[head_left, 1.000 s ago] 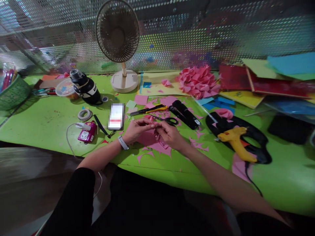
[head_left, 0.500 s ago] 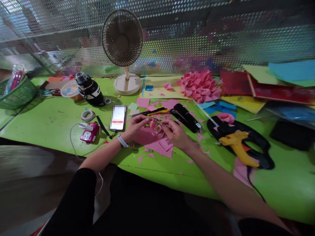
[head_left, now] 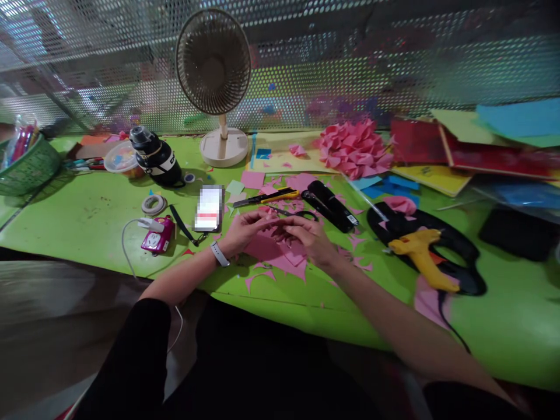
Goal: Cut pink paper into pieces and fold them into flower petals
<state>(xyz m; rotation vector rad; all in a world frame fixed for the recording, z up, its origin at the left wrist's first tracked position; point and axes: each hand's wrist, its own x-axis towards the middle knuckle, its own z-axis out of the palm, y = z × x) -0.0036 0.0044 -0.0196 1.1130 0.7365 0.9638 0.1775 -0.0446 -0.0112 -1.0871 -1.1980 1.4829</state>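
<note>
Between my left hand [head_left: 245, 231] and my right hand [head_left: 311, 238], a small pink paper piece [head_left: 270, 214] is pinched at the fingertips. Both hands are closed, with their fingertips meeting above a stack of pink paper sheets [head_left: 286, 256]. How the piece is folded is mostly hidden by my fingers. Just behind my right hand lie scissors [head_left: 310, 214], partly covered. Farther back rest a yellow-and-black utility knife [head_left: 273, 197] and a black stapler [head_left: 330, 205]. Pink paper scraps [head_left: 262, 275] are scattered around my hands.
A pink paper flower ball [head_left: 354, 149] sits at the back. On the right, a yellow glue gun [head_left: 422, 254] lies on a black object. To the left are a phone [head_left: 209, 208], a tape roll [head_left: 154, 204], a pink power adapter [head_left: 158, 236], a black bottle [head_left: 157, 157] and a fan [head_left: 223, 147].
My fingertips have drawn together around the pink paper piece, and my right fingers now reach farther left. The scissors behind my right hand have come into clearer view.
</note>
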